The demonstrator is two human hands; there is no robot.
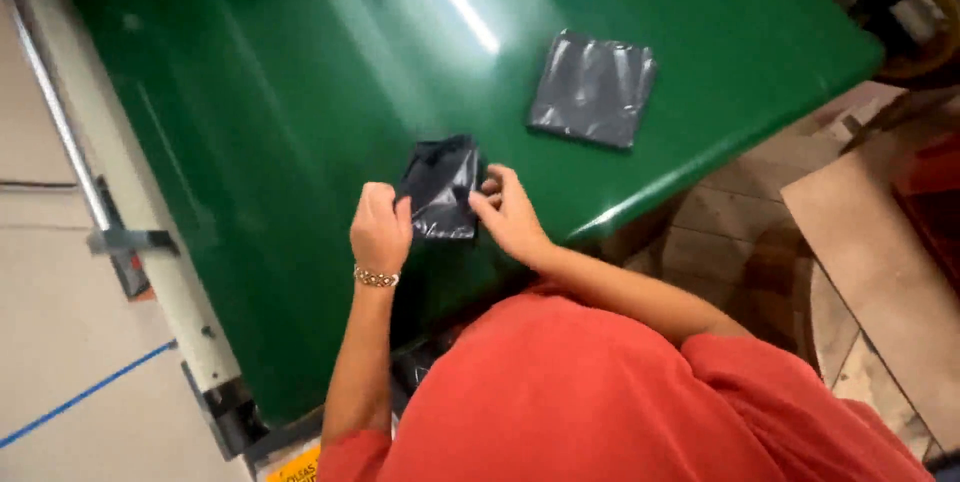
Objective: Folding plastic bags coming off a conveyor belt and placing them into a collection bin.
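Dark grey and glossy, a small crumpled plastic bag (440, 189) lies on the shiny green table top (260, 92), directly between the two hands of the person in the red shirt (600, 392). The left hand (380, 229), which wears a thin beaded bracelet (376, 278) at the wrist, is closed on the lower left edge of this bag, with the fingers curled around the plastic. The right hand (508, 214) pinches the right edge of the same bag with its fingertips, so both hands grasp it and neither one is released. The bag's longer side runs roughly away from the person, from the near edge of the table toward its middle, and the upper part stands a little tilted and folded. Both hands are touching the bag, so neither is clearly nearer. Farther away, to the right and well apart from the hands, a flat square folded packet of the same dark grey plastic (592, 89) rests on the table, closer to the right hand than to the left. Nothing visible is inside the crumpled bag; whether it is open at the top, one cannot tell. Beside the table, on the right, a brown cardboard sheet (870, 262) lies on the tiled floor.
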